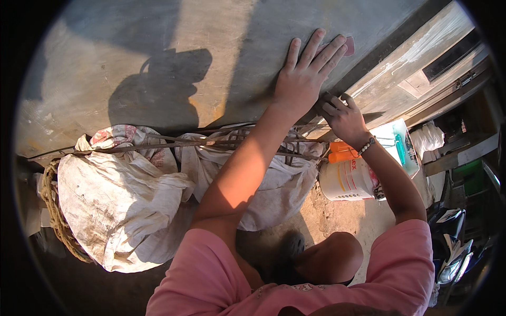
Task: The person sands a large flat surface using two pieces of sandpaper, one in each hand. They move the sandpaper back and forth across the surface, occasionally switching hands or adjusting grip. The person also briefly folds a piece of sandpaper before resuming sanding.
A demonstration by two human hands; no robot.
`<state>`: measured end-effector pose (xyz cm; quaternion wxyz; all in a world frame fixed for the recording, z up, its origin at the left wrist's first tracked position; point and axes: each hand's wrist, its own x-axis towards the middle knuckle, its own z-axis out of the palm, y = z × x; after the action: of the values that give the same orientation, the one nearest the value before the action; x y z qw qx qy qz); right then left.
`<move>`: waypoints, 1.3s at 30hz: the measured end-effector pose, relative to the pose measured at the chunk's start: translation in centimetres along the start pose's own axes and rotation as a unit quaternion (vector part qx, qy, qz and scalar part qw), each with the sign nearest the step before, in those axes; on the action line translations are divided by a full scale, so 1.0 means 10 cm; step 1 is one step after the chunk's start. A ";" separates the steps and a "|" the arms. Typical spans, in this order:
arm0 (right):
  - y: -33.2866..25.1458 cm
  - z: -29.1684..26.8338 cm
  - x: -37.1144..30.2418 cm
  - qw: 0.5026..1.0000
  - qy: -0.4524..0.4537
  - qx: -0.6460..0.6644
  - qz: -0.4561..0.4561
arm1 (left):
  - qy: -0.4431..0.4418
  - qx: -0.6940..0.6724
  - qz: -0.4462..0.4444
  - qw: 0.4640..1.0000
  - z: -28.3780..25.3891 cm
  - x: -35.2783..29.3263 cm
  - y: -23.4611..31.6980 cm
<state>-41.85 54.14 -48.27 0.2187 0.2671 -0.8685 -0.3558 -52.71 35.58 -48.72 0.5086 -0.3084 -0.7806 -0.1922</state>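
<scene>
My left hand (305, 73) lies flat with its fingers stretched out on a smooth grey upright surface (263, 63). A small reddish-brown patch (348, 46), perhaps a piece of sandpaper, shows by its fingertips and partly under them. Lower and to the right, my right hand (343, 117) is closed, its fingers curled by the dark lower edge of that surface. Those fingertips look darkened, and whatever they may hold is hidden. A beaded bracelet (367, 146) circles the right wrist.
Long thin rods (211, 142) run across large off-white sacks (121, 205). Rope (55, 210) hangs at the left. Orange handles (342, 151) lie above a white bucket (348, 180), close to my right forearm. Beyond stands a white container (390, 131) with a teal item (399, 150). Motorcycle parts (456, 258) show at right.
</scene>
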 end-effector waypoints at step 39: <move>1.33 -1.29 0.35 0.950 0.182 -0.213 0.140 | -0.009 -0.016 -0.002 1.000 0.01 -0.01 0.02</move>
<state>-41.27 53.53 -29.47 0.4721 0.1506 -0.7466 -0.4438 -52.61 35.74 -48.82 0.4960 -0.3169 -0.7827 -0.2025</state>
